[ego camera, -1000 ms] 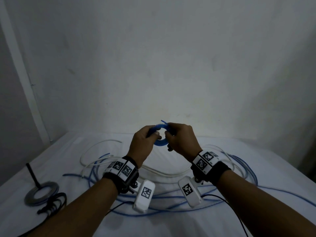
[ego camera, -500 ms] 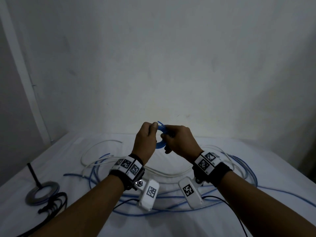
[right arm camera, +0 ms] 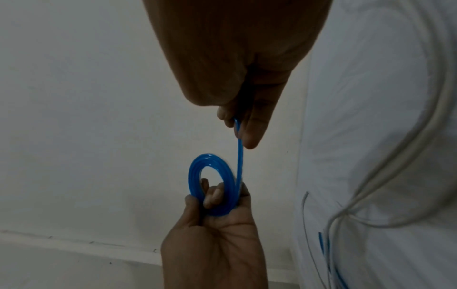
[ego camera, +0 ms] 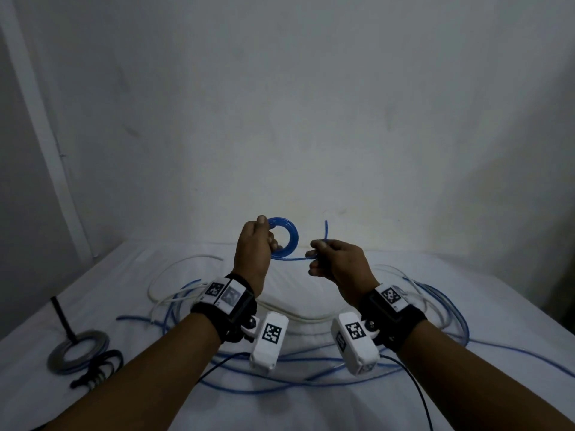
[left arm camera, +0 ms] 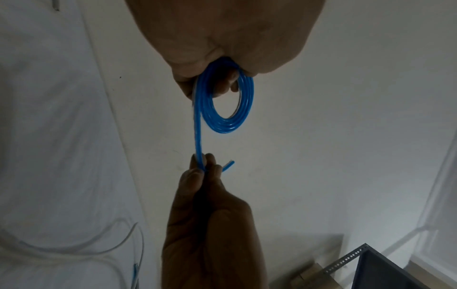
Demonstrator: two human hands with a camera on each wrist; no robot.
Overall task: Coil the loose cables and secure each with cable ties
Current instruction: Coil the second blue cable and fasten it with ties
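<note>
Hands raised, left hand (ego camera: 253, 244) gripping blue coil (ego camera: 284, 237), right hand (ego camera: 337, 262) pinching its tail, loose cables (ego camera: 311, 365) on white surface (ego camera: 466, 399) below

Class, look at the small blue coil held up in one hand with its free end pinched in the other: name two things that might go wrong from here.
1. The small blue cable coil is gripped only at one side by the left hand, with no tie visible on it, so its turns may spring apart.
2. The right hand pinches the short free blue tail close to its end; it could slip out and let the last turn unwind.
</note>
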